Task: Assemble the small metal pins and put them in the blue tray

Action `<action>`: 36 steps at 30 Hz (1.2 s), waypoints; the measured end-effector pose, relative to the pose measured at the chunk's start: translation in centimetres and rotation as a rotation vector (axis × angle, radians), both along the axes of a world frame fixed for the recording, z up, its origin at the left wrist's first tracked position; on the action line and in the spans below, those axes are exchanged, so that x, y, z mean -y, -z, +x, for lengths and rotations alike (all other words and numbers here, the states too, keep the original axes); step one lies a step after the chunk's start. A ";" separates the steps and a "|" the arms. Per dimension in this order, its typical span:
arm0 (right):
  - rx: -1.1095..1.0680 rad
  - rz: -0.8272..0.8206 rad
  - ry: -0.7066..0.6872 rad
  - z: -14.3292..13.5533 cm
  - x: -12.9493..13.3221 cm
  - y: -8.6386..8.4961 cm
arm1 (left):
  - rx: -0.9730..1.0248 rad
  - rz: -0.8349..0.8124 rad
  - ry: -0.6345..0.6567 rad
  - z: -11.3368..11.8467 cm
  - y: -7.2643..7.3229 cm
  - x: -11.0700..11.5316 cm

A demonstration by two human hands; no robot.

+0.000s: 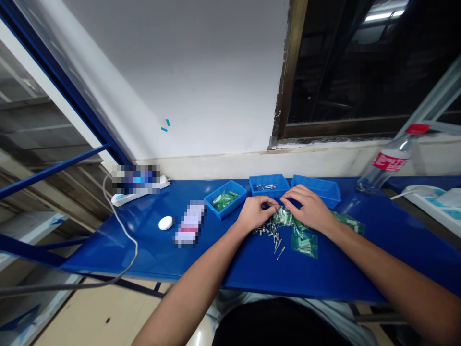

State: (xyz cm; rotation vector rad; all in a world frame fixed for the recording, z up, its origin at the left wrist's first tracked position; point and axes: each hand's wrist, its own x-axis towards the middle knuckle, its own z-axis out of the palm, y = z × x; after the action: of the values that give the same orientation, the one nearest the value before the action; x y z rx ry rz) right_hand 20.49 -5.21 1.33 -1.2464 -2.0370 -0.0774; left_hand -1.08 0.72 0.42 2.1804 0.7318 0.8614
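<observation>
My left hand [258,211] and my right hand [305,206] meet above the blue table [252,274], fingertips almost touching. Thumb and fingers of both are pinched. A small green plastic bag [284,217] with pale metal pieces inside lies at the fingertips, and my right fingers seem to grip it. What my left fingers pinch is too small to make out. Just below sits a loose pile of metal blind rivets [273,235], with one rivet [281,253] apart. Another filled green bag [304,244] lies flat under my right wrist, and more bags [351,223] lie beyond it.
Behind my hands stand three blue bins: one with green bags [225,199], one with rivets [267,186], one partly hidden [320,192]. A white round object [165,223], a blurred phone-like item [190,225], a cable [135,245], power strips [432,199] and a tilted bottle [387,163] surround them.
</observation>
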 end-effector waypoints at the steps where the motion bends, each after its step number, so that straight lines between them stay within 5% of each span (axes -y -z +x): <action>1: -0.024 -0.018 -0.002 0.0 0.1 0.0 | 0.027 -0.042 -0.024 0.0 0.0 0.0; 6: -0.217 -0.208 0.010 -0.1 -0.2 0.7 | 0.216 -0.164 -0.062 0.2 -0.1 0.1; 12: -0.738 -0.505 -0.130 -0.7 -0.6 1.1 | 0.319 -0.212 -0.009 0.3 0.0 -0.1; 22: -0.886 -0.546 -0.067 -0.3 -0.6 1.0 | 0.418 -0.355 0.078 0.8 0.5 -0.5; 29: -0.930 -0.575 -0.054 -0.5 -0.6 0.7 | 0.439 -0.297 -0.027 0.6 0.5 -0.7; 36: -0.961 -0.538 -0.064 -0.6 -0.3 0.4 | 0.148 0.036 0.029 0.2 -0.1 0.1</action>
State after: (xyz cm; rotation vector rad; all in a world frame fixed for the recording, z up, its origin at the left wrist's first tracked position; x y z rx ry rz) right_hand 19.89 -4.93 0.92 -1.1752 -1.2539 0.9692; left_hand -0.83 0.67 0.48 2.1266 0.6154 1.0161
